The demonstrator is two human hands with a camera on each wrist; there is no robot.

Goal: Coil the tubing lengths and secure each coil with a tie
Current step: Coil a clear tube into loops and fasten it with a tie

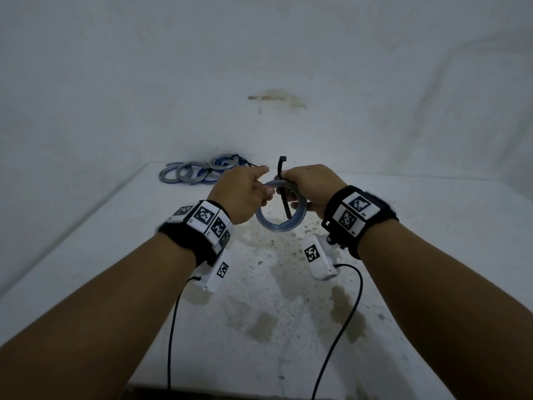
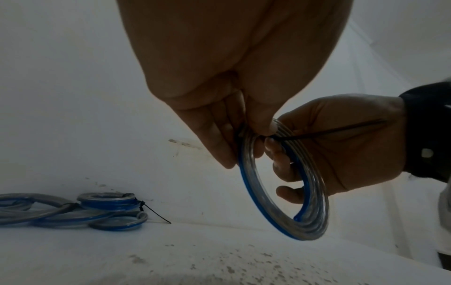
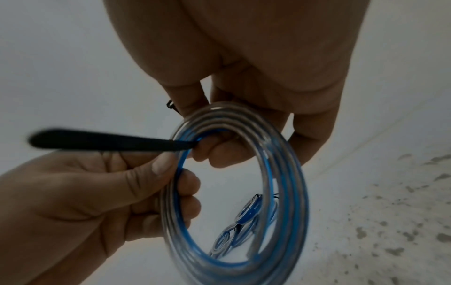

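Note:
A coil of clear tubing with a blue stripe (image 1: pixel 281 223) hangs upright between both hands above the white table (image 1: pixel 115 255). My left hand (image 1: pixel 266 194) grips the coil's upper left side, thumb outside and fingers inside the ring (image 3: pixel 280 192). My right hand (image 1: pixel 284 183) pinches a black cable tie (image 1: pixel 287 207) against the top of the coil. The tie runs through the ring; its head (image 1: pixel 282 160) sticks up above my right fingers and its tail (image 3: pixel 97 139) points loose toward my wrists. In the left wrist view the tail (image 2: pixel 329 131) crosses my right palm.
Several finished coils with black ties (image 1: pixel 196 171) lie piled at the table's far left corner, against the white wall (image 1: pixel 259 67). Brownish stains (image 1: pixel 268 313) mark the table under my hands. Camera cables (image 1: pixel 173 327) hang from both wrists.

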